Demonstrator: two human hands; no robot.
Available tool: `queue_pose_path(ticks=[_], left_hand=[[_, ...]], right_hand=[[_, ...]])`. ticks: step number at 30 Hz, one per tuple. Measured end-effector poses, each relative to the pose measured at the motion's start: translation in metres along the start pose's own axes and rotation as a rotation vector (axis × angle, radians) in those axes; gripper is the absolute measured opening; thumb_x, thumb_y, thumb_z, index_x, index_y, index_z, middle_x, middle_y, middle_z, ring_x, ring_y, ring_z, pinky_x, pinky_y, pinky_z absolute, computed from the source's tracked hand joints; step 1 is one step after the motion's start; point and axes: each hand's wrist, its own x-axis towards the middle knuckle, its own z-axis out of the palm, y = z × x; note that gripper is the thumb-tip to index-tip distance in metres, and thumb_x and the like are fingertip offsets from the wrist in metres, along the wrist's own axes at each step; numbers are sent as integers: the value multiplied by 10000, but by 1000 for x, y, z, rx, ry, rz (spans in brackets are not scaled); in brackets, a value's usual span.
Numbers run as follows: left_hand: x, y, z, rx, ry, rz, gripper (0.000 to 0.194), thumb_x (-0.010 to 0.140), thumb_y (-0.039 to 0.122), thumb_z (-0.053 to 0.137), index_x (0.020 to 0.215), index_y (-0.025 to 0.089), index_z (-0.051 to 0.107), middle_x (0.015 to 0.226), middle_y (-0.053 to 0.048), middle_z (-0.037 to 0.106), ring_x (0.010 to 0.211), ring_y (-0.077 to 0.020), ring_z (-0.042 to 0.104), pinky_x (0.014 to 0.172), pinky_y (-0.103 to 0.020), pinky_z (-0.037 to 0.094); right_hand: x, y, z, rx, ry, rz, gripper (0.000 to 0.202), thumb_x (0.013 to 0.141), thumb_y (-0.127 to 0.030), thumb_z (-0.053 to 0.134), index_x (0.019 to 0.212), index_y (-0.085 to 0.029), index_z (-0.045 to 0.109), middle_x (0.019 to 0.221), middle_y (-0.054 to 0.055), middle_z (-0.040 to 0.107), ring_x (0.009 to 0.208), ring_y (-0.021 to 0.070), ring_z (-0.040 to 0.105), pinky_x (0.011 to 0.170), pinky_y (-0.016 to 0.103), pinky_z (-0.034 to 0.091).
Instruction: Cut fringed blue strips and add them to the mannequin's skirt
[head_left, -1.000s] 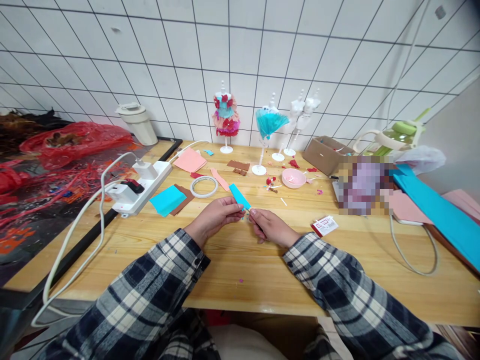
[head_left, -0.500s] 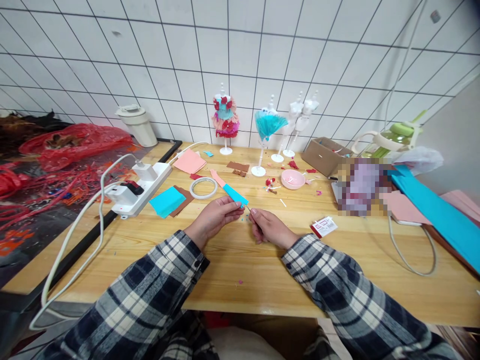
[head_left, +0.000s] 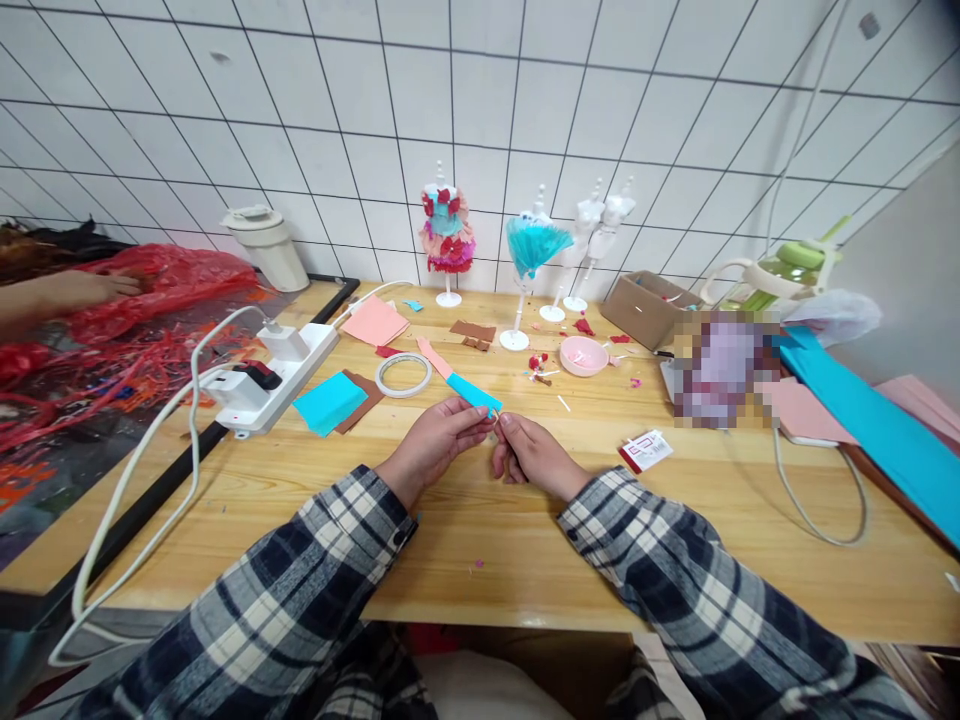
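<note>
Hands (head_left: 439,440) (head_left: 544,452) stay at the blue strip (head_left: 472,392); a co-worker's hand (head_left: 101,288) appears.

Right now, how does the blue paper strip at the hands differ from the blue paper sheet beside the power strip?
The blue paper strip is narrow; the blue paper sheet is much broader. The strip's near end is held by the left hand; the sheet lies untouched, partly over brown paper. Both are bright blue.
</note>
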Motion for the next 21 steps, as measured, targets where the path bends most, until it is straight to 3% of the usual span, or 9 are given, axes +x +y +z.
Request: queue_pose_path(ticks=[15,21], left_hand=[[0,3,-2,26,19,-27,215,729,236,784,882,134,673,869,-62,734,774,-120,686,696,-199,511],[3,7,-9,18,54,-11,143,760,210,745,846,135,660,817,-59,727,737,-113,681,718,-214,525]], right_hand=[[-1,-3,0,-34,28,46,394,921,-594,358,830,-221,441,431,-64,530,331,96,437,354,189,276],[-1,-2,-3,8,2,65,437,910,-640,338,782,-227,403,465,-61,555,322,84,409,367,198,344]])
